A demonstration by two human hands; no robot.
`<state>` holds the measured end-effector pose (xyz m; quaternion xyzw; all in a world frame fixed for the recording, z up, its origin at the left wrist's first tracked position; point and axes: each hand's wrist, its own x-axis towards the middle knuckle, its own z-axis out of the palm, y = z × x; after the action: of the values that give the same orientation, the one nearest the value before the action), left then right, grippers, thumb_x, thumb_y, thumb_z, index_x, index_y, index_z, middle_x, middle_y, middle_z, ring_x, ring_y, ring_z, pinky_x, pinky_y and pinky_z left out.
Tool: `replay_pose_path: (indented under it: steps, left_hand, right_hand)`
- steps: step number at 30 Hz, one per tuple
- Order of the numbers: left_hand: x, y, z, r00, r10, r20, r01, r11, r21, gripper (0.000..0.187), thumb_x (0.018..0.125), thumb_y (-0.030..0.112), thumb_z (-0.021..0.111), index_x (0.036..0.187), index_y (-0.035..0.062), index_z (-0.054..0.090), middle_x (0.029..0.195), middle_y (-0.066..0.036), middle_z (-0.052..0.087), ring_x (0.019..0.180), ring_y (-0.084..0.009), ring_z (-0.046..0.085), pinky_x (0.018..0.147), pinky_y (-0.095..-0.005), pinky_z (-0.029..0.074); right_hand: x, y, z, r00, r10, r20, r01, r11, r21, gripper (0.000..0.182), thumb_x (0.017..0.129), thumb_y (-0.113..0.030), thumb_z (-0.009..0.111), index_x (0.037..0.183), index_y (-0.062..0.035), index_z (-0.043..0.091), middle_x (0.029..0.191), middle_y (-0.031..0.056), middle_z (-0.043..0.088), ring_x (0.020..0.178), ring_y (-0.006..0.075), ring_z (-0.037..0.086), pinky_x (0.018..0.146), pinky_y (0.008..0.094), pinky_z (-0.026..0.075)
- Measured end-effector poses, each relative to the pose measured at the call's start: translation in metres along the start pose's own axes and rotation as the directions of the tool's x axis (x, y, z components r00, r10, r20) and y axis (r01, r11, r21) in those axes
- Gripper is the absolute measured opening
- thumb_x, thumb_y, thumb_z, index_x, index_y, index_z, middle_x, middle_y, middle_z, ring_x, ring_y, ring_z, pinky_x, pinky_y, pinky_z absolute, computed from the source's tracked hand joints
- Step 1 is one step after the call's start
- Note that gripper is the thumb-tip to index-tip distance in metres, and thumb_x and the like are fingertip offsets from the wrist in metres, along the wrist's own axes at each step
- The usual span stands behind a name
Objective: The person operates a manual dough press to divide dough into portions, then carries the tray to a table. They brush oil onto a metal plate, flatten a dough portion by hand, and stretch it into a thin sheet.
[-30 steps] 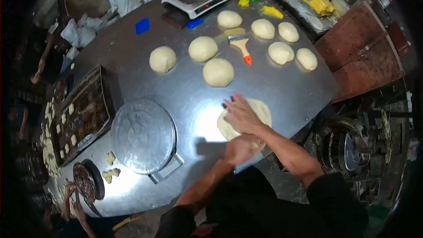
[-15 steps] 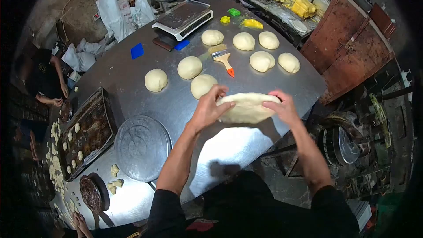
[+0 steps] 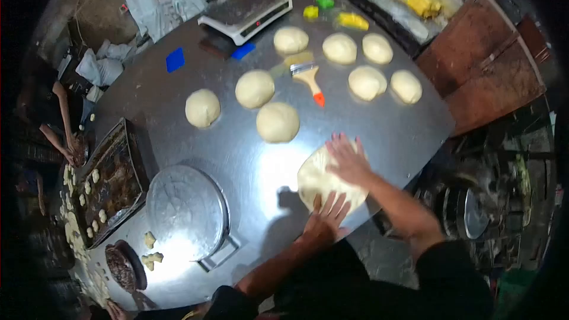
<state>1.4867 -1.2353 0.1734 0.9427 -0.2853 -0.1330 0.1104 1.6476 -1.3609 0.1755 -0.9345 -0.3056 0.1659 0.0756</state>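
A flattened round of dough (image 3: 312,179) lies on the steel table near its front right edge. Flat on its near side rests my left hand (image 3: 325,220), fingers spread. My right hand (image 3: 349,163) presses on its far right part, fingers also stretched out. Beyond my hands sit several smooth dough balls; the nearest is a pale dough ball (image 3: 278,122) to the upper left. A brush (image 3: 309,82) with an orange-tipped wooden handle lies among them.
On the steel table (image 3: 237,160) stand a round metal lid or pan (image 3: 185,213), a dark baking tray (image 3: 115,184) with small dough pieces, and a scale (image 3: 246,12). A bowl of dark filling (image 3: 123,265) sits front left. Another person's hands (image 3: 74,148) work at the far left.
The dough was held up stretched between both hands; now it lies flat on the table under them. My left hand moved toward me and right, my right hand left and slightly down.
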Motion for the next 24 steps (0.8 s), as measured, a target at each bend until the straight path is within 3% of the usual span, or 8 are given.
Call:
replay_pose_path:
  steps: [5, 10, 12, 13, 15, 19, 21, 24]
  left_hand:
    - [-0.018, 0.016, 0.003, 0.998, -0.014, 0.065, 0.014, 1.000, -0.001, 0.077, 0.091, 0.063, 0.039, 0.151, 0.0167, 0.024, 0.158, -0.010, 0.017, 0.146, -0.0354, 0.009, 0.113, -0.0628, 0.003]
    - [-0.030, 0.029, 0.001, 0.998, -0.024, 0.051, 0.025, 0.999, -0.020, 0.071, 0.093, 0.059, 0.036, 0.150, 0.0175, 0.025, 0.156, -0.011, 0.021, 0.146, -0.0363, 0.008, 0.110, -0.0662, -0.003]
    - [-0.025, 0.024, 0.022, 0.995, 0.014, 0.095, -0.006, 0.997, -0.080, 0.068, 0.094, 0.054, 0.038, 0.148, 0.0139, 0.029, 0.154, -0.013, 0.026, 0.144, -0.0377, 0.014, 0.113, -0.0623, 0.000]
    - [-0.023, 0.023, 0.048, 0.936, -0.067, -0.345, -0.032, 0.962, -0.273, 0.066, 0.094, 0.051, 0.041, 0.146, 0.0117, 0.032, 0.152, -0.015, 0.030, 0.143, -0.0373, 0.020, 0.115, -0.0587, 0.004]
    - [-0.025, 0.020, 0.032, 0.944, 0.026, -0.329, -0.063, 0.993, -0.104, 0.064, 0.093, 0.047, 0.043, 0.146, 0.0117, 0.033, 0.152, -0.014, 0.031, 0.140, -0.0363, 0.028, 0.116, -0.0537, 0.011]
    - [-0.028, -0.011, 0.024, 0.983, 0.077, -0.169, -0.150, 0.865, -0.479, 0.057, 0.088, 0.034, 0.059, 0.136, 0.0051, 0.045, 0.138, -0.021, 0.044, 0.131, -0.0371, 0.040, 0.112, -0.0502, 0.025]
    - [-0.045, -0.022, 0.040, 0.820, -0.046, -0.571, -0.061, 0.984, -0.167, 0.062, 0.089, 0.035, 0.060, 0.133, -0.0050, 0.041, 0.134, -0.025, 0.042, 0.132, -0.0386, 0.036, 0.111, -0.0473, 0.028]
    - [-0.059, -0.026, 0.008, 0.946, -0.045, -0.320, 0.016, 0.996, -0.093, 0.061, 0.088, 0.033, 0.062, 0.133, -0.0037, 0.042, 0.138, -0.025, 0.039, 0.132, -0.0403, 0.035, 0.110, -0.0464, 0.030]
  right_hand:
    - [0.007, -0.044, 0.010, 0.979, 0.196, -0.056, -0.201, 0.976, -0.088, 0.073, 0.095, -0.053, 0.040, 0.151, -0.0097, 0.020, 0.158, 0.0151, 0.009, 0.147, 0.0323, 0.004, 0.112, 0.0630, 0.001]
    - [0.023, -0.086, 0.047, 0.991, 0.120, -0.054, -0.122, 0.992, -0.033, 0.076, 0.094, -0.053, 0.041, 0.151, -0.0079, 0.021, 0.157, 0.0208, 0.009, 0.147, 0.0343, 0.004, 0.111, 0.0657, 0.001]
    - [0.036, -0.110, 0.056, 0.955, 0.172, -0.242, -0.210, 0.968, -0.138, 0.076, 0.094, -0.054, 0.039, 0.150, -0.0069, 0.021, 0.157, 0.0227, 0.008, 0.147, 0.0349, 0.003, 0.111, 0.0660, 0.000]
    - [0.027, -0.134, 0.065, 0.994, 0.084, -0.063, -0.095, 0.977, -0.192, 0.074, 0.096, -0.053, 0.035, 0.151, -0.0057, 0.019, 0.156, 0.0250, 0.010, 0.146, 0.0362, 0.003, 0.111, 0.0653, 0.000]
    - [0.028, -0.158, 0.059, 0.987, 0.085, -0.134, -0.083, 0.996, 0.019, 0.072, 0.098, -0.051, 0.033, 0.151, -0.0052, 0.017, 0.155, 0.0261, 0.011, 0.146, 0.0382, 0.002, 0.112, 0.0626, 0.000]
    - [0.004, -0.121, 0.032, 0.994, 0.028, -0.109, 0.012, 0.935, 0.353, 0.068, 0.098, -0.048, 0.035, 0.151, -0.0068, 0.019, 0.156, 0.0239, 0.012, 0.146, 0.0371, 0.004, 0.114, 0.0588, 0.001]
    - [-0.037, -0.086, 0.026, 0.970, 0.108, -0.218, -0.013, 0.919, 0.395, 0.067, 0.097, -0.044, 0.039, 0.150, -0.0067, 0.022, 0.155, 0.0231, 0.015, 0.146, 0.0367, 0.008, 0.114, 0.0590, 0.002]
    - [-0.113, -0.031, 0.052, 0.946, 0.243, -0.216, -0.232, 0.970, 0.077, 0.063, 0.096, -0.037, 0.044, 0.148, -0.0061, 0.026, 0.155, 0.0222, 0.016, 0.145, 0.0384, 0.011, 0.114, 0.0574, 0.006]
